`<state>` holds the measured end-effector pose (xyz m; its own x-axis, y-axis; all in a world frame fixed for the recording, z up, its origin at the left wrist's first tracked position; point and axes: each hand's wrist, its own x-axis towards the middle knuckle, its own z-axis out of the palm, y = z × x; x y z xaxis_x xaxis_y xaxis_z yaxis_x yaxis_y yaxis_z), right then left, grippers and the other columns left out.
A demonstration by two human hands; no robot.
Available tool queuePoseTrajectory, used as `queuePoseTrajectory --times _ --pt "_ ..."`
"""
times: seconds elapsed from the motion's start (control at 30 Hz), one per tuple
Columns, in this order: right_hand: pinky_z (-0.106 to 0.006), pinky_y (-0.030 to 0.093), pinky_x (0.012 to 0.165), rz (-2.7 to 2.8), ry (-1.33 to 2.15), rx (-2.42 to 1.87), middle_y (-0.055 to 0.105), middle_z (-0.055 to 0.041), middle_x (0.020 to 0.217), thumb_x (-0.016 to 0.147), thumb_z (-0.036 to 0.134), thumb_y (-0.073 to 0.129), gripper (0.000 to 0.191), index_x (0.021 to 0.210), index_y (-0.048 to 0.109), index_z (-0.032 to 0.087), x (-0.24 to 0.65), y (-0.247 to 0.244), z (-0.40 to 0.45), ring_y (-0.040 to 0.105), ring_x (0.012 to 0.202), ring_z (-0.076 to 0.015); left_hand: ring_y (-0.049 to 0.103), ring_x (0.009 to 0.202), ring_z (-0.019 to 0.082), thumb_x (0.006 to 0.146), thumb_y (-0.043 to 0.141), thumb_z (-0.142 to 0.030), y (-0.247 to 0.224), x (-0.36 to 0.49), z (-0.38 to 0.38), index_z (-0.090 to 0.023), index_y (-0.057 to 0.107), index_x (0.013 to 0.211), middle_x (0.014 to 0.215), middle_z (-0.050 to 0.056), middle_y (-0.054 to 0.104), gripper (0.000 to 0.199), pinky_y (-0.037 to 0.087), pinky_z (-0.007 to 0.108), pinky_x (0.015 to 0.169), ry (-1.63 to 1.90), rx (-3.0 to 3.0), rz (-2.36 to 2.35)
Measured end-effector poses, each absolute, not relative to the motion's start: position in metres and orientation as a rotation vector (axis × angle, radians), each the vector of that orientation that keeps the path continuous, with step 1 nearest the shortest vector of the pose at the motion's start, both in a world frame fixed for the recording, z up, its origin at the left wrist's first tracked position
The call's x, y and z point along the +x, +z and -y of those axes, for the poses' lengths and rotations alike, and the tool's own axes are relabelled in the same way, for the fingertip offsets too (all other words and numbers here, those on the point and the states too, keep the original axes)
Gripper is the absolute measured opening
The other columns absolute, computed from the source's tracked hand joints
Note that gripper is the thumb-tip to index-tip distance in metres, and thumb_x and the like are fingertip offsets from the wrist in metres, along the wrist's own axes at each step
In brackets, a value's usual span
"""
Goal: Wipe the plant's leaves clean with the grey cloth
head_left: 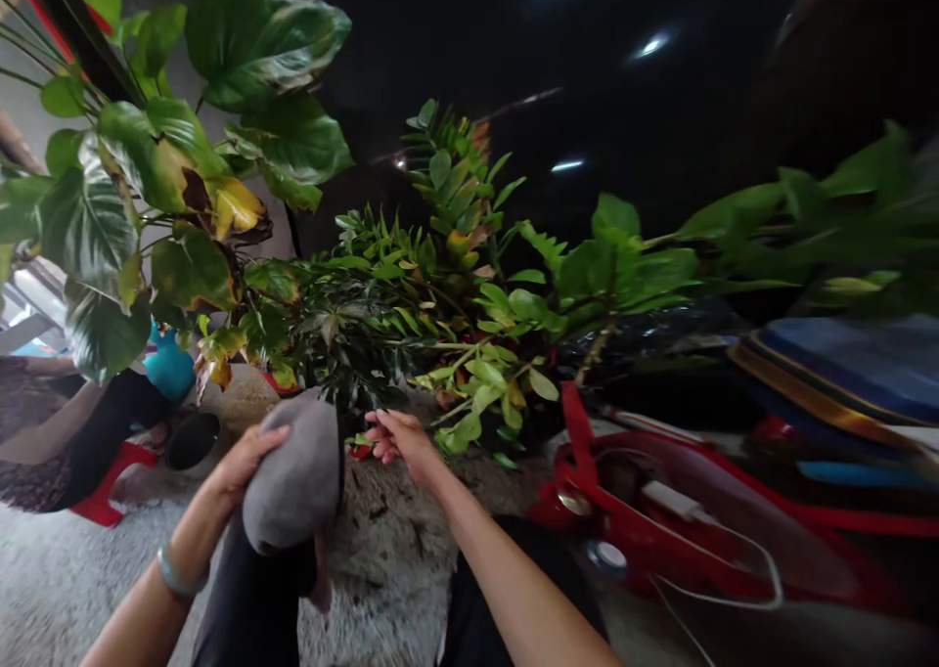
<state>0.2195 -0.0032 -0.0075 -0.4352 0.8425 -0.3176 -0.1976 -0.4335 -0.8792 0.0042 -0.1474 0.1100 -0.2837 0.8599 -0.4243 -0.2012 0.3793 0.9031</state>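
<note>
My left hand [245, 462], with a bangle at the wrist, grips the side of a rounded grey cloth item [297, 476] with a dark edge, held above my left knee. To its right, my right hand [392, 440] is raised over the ground with its fingers apart and slightly bent. No object shows in it. Just beyond that hand are the lower leaves of a bushy green plant [484, 383]. A small red thing [359, 450] lies close behind its fingertips, partly hidden.
A large-leaved plant [191, 178] hangs over the left. Below it, a person [73, 442] sits by a dark pot [192, 442] and a red stool [110, 486]. On the right lie a red bag [616, 471] with a white cable and stacked blue items [843, 364].
</note>
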Motion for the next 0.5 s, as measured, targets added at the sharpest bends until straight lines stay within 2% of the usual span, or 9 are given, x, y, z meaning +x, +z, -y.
queuePoseTrajectory --times 0.1,0.2,0.33,0.43,0.5 --pt "-0.016 0.044 0.036 1.03 1.921 -1.04 0.072 -0.0029 0.062 0.093 0.033 0.06 0.021 0.091 0.072 0.015 0.219 -0.006 0.002 0.062 0.041 -0.0103 0.075 0.076 0.021 0.067 0.088 -0.036 0.159 -0.013 0.117 -0.016 0.079 0.096 0.085 0.006 0.08 0.036 0.059 0.028 0.073 1.568 0.673 -1.443" --pt "-0.017 0.044 0.035 1.016 1.902 -1.042 0.072 -0.0034 0.061 0.093 0.032 0.06 0.022 0.09 0.071 0.014 0.216 -0.003 0.001 0.062 0.04 -0.0106 0.075 0.084 0.019 0.071 0.083 -0.03 0.169 -0.012 0.068 -0.016 0.078 0.091 0.088 0.004 0.08 0.025 0.058 0.026 0.083 1.824 0.638 -1.388" --pt "-0.017 0.044 0.035 1.018 1.891 -1.045 0.072 -0.0032 0.062 0.092 0.034 0.062 0.022 0.09 0.071 0.014 0.218 -0.001 0.003 0.062 0.04 -0.0106 0.071 0.068 0.021 0.069 0.085 -0.03 0.117 0.009 0.065 -0.012 0.075 0.082 0.075 0.009 0.077 0.025 0.058 0.032 0.072 1.519 0.462 -1.61" --pt "-0.017 0.043 0.035 1.039 1.901 -1.085 0.072 -0.0027 0.061 0.092 0.034 0.062 0.021 0.09 0.072 0.014 0.225 -0.004 0.005 0.061 0.04 -0.0105 0.071 0.069 0.024 0.061 0.091 -0.038 0.081 0.018 0.113 -0.01 0.078 0.089 0.078 0.012 0.078 0.042 0.057 0.033 0.067 1.138 0.538 -1.483" --pt "-0.017 0.042 0.035 1.057 1.912 -1.117 0.071 -0.0024 0.061 0.092 0.034 0.063 0.021 0.089 0.071 0.015 0.23 -0.005 0.005 0.06 0.04 -0.0104 0.07 0.067 0.023 0.059 0.092 -0.043 0.078 0.017 0.139 -0.01 0.079 0.091 0.078 0.011 0.078 0.048 0.056 0.031 0.066 1.067 0.579 -1.41"
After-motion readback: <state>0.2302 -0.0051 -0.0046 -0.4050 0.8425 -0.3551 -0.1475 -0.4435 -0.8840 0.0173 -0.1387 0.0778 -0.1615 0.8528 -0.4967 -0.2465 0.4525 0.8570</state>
